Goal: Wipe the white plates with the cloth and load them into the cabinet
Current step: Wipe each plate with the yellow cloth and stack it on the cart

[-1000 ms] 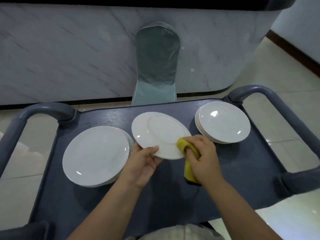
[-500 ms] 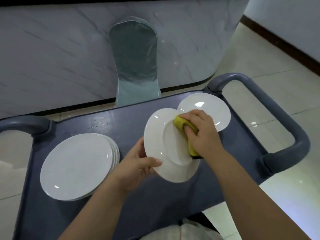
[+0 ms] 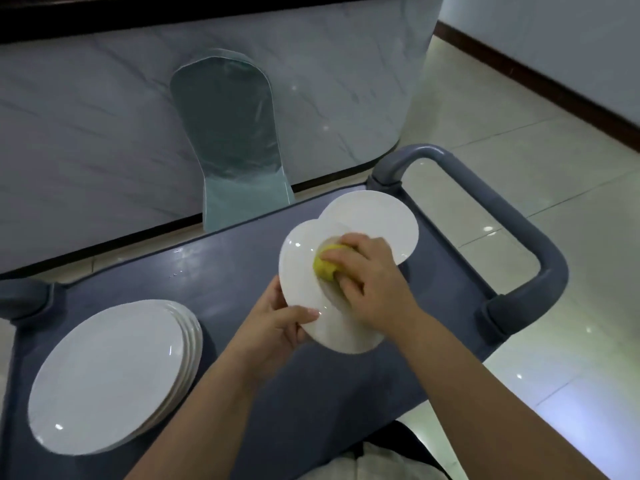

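Observation:
My left hand (image 3: 277, 323) grips the near-left rim of a white plate (image 3: 301, 271), which is held tilted above the cart top. My right hand (image 3: 370, 282) presses a crumpled yellow cloth (image 3: 325, 266) against the middle of that plate's face. Behind it, partly hidden, a stack of white plates (image 3: 377, 216) lies on the cart at the far right. A bigger stack of white plates (image 3: 107, 375) rests on the cart at the near left.
The dark blue cart (image 3: 225, 271) has thick grey handles at the right (image 3: 533, 244) and the left (image 3: 24, 296). A chair in a pale green cover (image 3: 228, 133) stands beyond it against a marble counter wall. Tiled floor lies to the right.
The plate went from nearly flat to tilted in my left hand. My right hand slid the cloth from the plate's near rim onto its middle. The view shifted left.

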The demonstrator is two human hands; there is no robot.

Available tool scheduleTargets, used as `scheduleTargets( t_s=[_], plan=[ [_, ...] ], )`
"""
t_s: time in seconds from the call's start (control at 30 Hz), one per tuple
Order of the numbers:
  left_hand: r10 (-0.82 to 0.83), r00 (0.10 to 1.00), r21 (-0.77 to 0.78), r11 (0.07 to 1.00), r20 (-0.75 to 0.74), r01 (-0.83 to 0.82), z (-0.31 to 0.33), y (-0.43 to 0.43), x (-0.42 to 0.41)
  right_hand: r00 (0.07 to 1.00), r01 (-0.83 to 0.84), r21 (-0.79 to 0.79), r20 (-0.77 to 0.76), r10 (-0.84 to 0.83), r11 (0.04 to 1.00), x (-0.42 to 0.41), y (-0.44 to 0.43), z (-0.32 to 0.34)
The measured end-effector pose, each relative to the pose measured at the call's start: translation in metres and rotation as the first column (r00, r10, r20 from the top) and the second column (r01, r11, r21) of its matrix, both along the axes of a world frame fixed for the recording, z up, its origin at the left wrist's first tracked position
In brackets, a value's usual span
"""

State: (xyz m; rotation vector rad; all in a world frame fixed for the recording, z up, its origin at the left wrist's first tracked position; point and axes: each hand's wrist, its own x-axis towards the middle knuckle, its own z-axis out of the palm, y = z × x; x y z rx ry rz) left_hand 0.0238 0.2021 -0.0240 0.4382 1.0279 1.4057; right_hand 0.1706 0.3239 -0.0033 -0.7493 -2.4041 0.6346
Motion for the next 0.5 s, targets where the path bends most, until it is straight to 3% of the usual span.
scheduleTargets(
  t_s=[0.13, 0.27, 0.37, 0.43, 0.5],
  plan=[
    [0.097, 0.995, -0.036, 0.995, -0.016, -0.097, 0.010, 0.023, -0.002, 0.987, -0.155, -0.020, 0.040, 0.155, 0.988, 0.050, 0.008, -0.015],
    [0.106, 0.988, -0.045, 0.993, -0.113, -0.112, 0.032, 0.052, 0.008, 0.998, 0.044, -0.045, 0.037, -0.042, 0.998, 0.097, 0.052, -0.033],
    [0.100, 0.946, -0.027, 0.993, -0.310, -0.114, 0.054, 0.083, 0.016, 0.986, 0.165, -0.089, -0.024, -0.167, 0.982, 0.116, 0.082, -0.033],
    [0.136, 0.838, 0.023, 0.989, -0.528, -0.146, 0.067, 0.107, 0.025, 0.984, 0.173, -0.119, -0.011, -0.176, 0.978, 0.122, 0.100, -0.031],
    [0.196, 0.598, 0.102, 0.977, -0.777, -0.188, 0.076, 0.132, 0.036, 0.985, 0.173, -0.139, 0.009, -0.173, 0.975, 0.126, 0.112, -0.030]
  ],
)
